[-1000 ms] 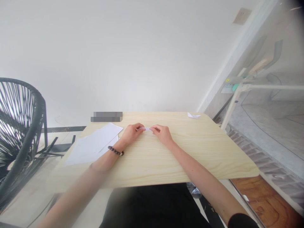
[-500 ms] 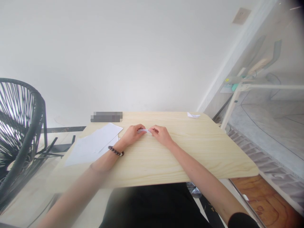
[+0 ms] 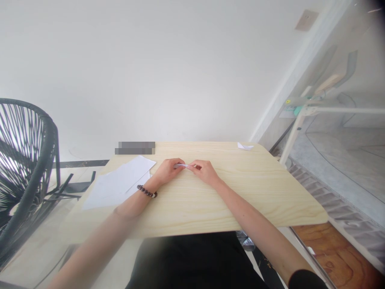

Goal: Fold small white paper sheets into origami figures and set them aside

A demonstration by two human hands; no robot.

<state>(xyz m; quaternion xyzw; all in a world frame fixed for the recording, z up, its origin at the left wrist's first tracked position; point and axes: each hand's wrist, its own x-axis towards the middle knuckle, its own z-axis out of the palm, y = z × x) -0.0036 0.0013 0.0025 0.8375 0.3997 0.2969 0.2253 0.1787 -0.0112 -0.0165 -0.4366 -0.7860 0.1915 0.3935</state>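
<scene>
Between my two hands, over the middle of the table, is a small folded piece of white paper [image 3: 181,165], seen nearly edge-on. My left hand [image 3: 168,170], with a dark bead bracelet on its wrist, grips the paper's left side between thumb and fingers. On the other side my right hand [image 3: 203,170] pinches the right end with thumb and forefinger. The fingers cover much of the paper, so its exact shape is hidden. White paper sheets [image 3: 120,180] lie overlapping to the left of my left forearm.
A small folded white paper [image 3: 245,147] rests near the far right corner of the wooden table [image 3: 258,196]. A blurred-out patch [image 3: 135,148] covers the far left corner. A corded chair [image 3: 49,140] stands left, a white metal frame [image 3: 294,134] right, and a wall behind.
My right thumb and fingers have shifted slightly left along the paper, toward my left fingertips. My left hand keeps its hold almost unmoved.
</scene>
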